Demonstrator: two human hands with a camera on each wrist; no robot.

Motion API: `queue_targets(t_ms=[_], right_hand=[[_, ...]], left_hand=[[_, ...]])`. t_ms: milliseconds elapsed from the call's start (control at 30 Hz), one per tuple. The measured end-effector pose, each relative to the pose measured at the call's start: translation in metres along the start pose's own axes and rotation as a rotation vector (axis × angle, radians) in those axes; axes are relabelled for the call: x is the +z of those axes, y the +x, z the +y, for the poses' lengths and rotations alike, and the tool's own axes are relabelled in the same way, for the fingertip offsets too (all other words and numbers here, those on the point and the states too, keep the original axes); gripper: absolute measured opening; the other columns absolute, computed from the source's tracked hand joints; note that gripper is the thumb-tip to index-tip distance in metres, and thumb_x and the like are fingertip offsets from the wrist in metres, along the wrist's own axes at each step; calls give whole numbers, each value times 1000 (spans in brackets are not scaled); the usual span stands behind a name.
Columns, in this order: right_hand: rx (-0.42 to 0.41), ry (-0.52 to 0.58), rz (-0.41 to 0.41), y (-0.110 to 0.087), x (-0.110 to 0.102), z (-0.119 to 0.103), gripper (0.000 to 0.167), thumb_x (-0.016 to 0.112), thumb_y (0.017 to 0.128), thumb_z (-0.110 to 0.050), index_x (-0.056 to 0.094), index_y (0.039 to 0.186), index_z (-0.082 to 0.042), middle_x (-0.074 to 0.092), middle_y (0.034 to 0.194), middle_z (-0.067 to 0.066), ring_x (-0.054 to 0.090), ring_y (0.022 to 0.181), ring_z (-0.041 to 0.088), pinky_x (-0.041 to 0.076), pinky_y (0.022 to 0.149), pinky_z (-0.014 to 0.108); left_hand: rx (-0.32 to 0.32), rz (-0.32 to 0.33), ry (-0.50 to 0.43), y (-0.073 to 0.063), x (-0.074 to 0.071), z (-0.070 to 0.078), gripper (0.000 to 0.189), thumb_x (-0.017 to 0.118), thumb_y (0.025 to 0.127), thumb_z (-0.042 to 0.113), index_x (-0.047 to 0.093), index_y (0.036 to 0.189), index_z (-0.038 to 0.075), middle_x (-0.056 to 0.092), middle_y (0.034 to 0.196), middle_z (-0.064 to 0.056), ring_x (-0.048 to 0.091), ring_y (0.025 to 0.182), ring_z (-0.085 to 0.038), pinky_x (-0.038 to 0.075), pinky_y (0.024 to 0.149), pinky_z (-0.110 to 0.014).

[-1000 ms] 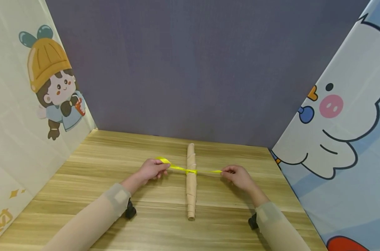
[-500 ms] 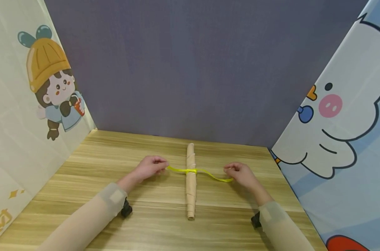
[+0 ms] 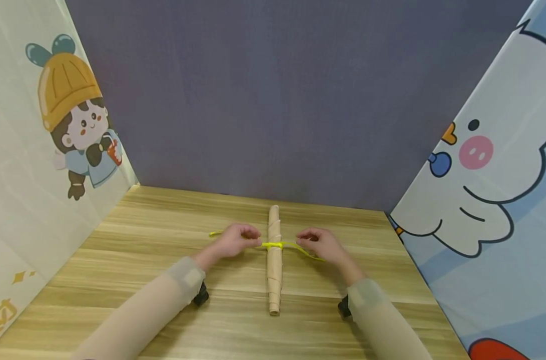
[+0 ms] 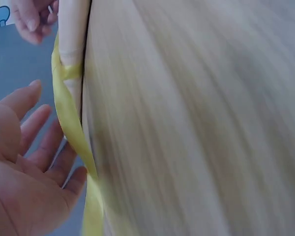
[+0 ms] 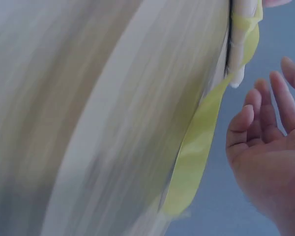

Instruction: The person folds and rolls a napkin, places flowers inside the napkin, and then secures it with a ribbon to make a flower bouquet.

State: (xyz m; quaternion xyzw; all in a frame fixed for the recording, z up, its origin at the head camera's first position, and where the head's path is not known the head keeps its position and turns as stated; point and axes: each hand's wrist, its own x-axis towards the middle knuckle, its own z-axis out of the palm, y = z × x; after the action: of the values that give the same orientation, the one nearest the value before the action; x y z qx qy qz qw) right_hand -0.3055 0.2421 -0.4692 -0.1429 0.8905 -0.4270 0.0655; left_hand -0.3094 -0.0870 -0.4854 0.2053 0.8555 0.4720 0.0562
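Observation:
A slim tan roll (image 3: 275, 282) with layered edges lies lengthwise on the table, a yellow ribbon (image 3: 276, 245) tied round its middle. My left hand (image 3: 236, 241) hovers just left of the knot. In the left wrist view its fingers (image 4: 51, 152) are relaxed, with the thumb apart, beside the loose ribbon tail (image 4: 71, 118). On the other side, my right hand (image 3: 320, 245) is near the knot over the right tail. The right wrist view shows this hand (image 5: 270, 169) with loosely bent fingers, apart from the ribbon tail (image 5: 194, 167).
The wood-grain table (image 3: 164, 300) meets a dark grey panel (image 3: 254, 100) behind the roll. Printed cloth walls stand at both sides, a cartoon child (image 3: 83, 120) on the left one and a white cartoon bird (image 3: 502, 125) on the right one.
Both hands let go of the ribbon tails and moved inward toward the knot. The right tail dropped first, and the left tail now trails out behind the left hand. The roll stayed put.

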Motion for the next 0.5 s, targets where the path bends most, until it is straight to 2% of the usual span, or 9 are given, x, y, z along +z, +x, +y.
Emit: queue_targets(t_ms=[67,167,300,367,500], right_hand=[[-22,-19,-22,5,6,-2,36,76,105,-29,77,135,-9,77,127,10,68,97,19,57,77,34],[-51,-58,-57,10,15,-5,36,76,105,-28,76,137,-12,75,136,9,69,113,25,59,92,43],[-55,-41,-97,14,23,-8,38,77,104,-27,75,139,-13,74,142,9,68,129,33,54,111,56],[-53,-35,-97,16,27,-8,36,77,104,-26,75,138,-12,75,137,11,70,126,33,56,110,55],[-28,-48,-58,18,32,-7,29,79,103,-27,79,130,-15,79,118,6,72,105,23,60,93,43]], left_hand=[[-8,-16,0,2,3,0,33,80,101,21,77,126,0,81,121,-13,75,114,-26,60,100,-41],[-14,-24,-5,4,7,1,32,82,99,19,78,125,0,82,117,-12,75,106,-20,61,90,-32],[-21,-26,-22,6,10,2,29,84,98,18,79,121,0,82,108,-10,72,94,-12,58,79,-26],[-17,-28,-26,7,11,3,28,84,98,17,80,119,0,82,103,-9,70,88,-10,57,75,-25],[-16,-35,-31,7,12,3,25,84,98,17,81,117,0,80,95,-7,66,81,-8,54,73,-25]])
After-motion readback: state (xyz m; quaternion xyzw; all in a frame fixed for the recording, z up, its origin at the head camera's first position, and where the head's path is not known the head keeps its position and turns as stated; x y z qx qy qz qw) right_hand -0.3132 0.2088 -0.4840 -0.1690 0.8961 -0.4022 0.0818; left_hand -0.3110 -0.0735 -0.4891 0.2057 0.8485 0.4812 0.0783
